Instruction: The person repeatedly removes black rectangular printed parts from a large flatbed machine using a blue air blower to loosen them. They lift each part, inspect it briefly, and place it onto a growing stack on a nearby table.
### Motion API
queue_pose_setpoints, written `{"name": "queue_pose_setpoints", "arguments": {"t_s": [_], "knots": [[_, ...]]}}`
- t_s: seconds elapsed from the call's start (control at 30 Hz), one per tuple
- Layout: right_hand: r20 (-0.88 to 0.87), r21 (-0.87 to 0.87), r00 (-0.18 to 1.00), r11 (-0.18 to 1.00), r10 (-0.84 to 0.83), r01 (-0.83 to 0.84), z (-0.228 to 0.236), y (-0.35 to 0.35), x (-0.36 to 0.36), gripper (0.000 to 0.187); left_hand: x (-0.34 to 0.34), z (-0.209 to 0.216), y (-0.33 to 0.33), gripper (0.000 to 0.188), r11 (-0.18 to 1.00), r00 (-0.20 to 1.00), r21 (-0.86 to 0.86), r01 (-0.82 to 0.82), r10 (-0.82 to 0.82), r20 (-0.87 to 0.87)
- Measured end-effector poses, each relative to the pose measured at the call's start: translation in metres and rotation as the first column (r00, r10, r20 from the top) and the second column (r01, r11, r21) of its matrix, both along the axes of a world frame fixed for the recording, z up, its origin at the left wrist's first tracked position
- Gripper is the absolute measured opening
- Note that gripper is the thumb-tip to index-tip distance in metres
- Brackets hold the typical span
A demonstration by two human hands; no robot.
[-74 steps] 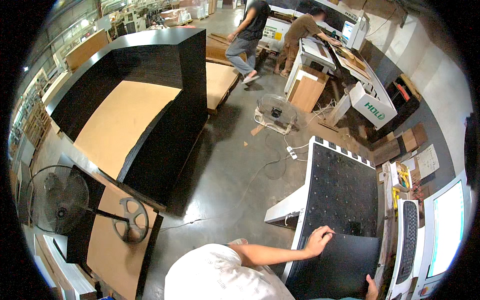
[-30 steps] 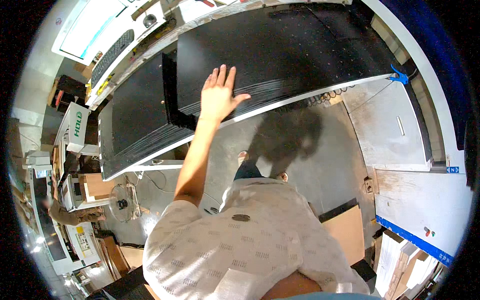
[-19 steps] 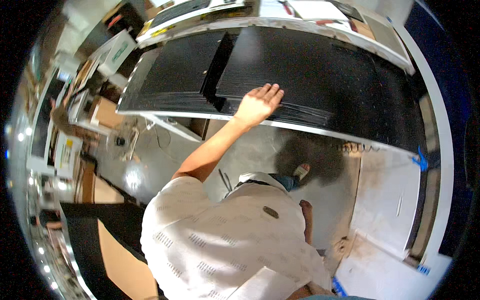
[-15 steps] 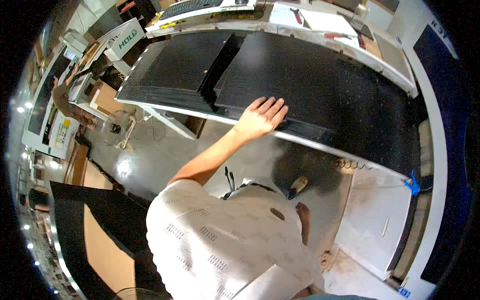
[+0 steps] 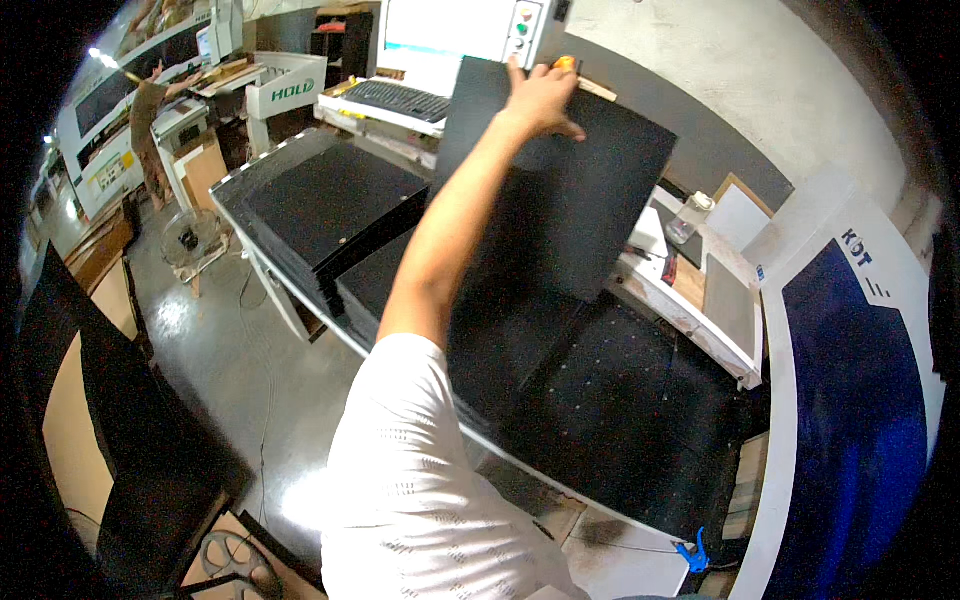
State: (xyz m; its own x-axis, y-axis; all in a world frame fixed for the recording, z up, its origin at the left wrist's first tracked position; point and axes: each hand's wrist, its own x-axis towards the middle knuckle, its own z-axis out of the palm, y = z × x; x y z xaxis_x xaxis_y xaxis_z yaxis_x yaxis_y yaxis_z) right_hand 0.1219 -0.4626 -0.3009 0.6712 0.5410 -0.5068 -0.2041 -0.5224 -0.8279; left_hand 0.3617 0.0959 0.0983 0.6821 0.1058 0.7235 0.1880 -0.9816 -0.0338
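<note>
My left hand is at the upper edge of a black rectangular panel, its fingers over the edge and its thumb on the near face. The panel is tilted up from a dark machine table dotted with small holes. Its lower end blends into the dark surface, so I cannot tell where it touches. Left of it, another black panel lies flat on the table. My right hand is out of view.
Behind the table are a keyboard, a lit screen and a glass jar. A blue air gun hangs at the near right corner. A fan stands on the floor at left, near another person.
The right-hand black panel, flat before, is now tilted up, baring the holed table. My left hand has moved from its near edge to its raised far edge. The view has shifted.
</note>
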Motion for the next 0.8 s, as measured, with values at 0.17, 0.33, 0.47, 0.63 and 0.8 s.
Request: {"name": "queue_pose_setpoints", "arguments": {"t_s": [0.17, 0.33, 0.47, 0.63, 0.8], "knots": [[-0.089, 0.080, 0.979, 0.981, 0.186, -0.179, 0.050, -0.037, 0.026, 0.053, 0.014, 0.001, 0.013, 0.110, 1.000, 0.994, 0.020, -0.013, 0.015, -0.106], [0.050, 0.068, 0.958, 0.956, 0.283, -0.286, 0.078, -0.107, 0.102, 0.055, 0.003, 0.029, 0.022, 0.103, 0.999, 0.934, -0.007, -0.039, 0.034, -0.355], [0.542, -0.142, 0.831, 0.988, 0.122, -0.052, 0.069, -0.144, 0.235, 0.062, 0.002, 0.045, 0.023, 0.095, 0.948, 0.891, -0.273, 0.164, -0.262, -0.372], [0.557, -0.564, 0.825, 0.774, 0.100, 0.287, 0.015, -0.177, 0.332, 0.083, -0.045, 0.064, -0.006, 0.089, 0.994, 0.876, -0.105, 0.020, -0.067, -0.477], [0.552, -0.731, 0.830, 0.520, 0.073, 0.441, -0.036, -0.167, 0.318, 0.082, -0.086, 0.067, -0.034, 0.064, 0.998, 0.919, -0.038, 0.059, -0.069, -0.388]]}}
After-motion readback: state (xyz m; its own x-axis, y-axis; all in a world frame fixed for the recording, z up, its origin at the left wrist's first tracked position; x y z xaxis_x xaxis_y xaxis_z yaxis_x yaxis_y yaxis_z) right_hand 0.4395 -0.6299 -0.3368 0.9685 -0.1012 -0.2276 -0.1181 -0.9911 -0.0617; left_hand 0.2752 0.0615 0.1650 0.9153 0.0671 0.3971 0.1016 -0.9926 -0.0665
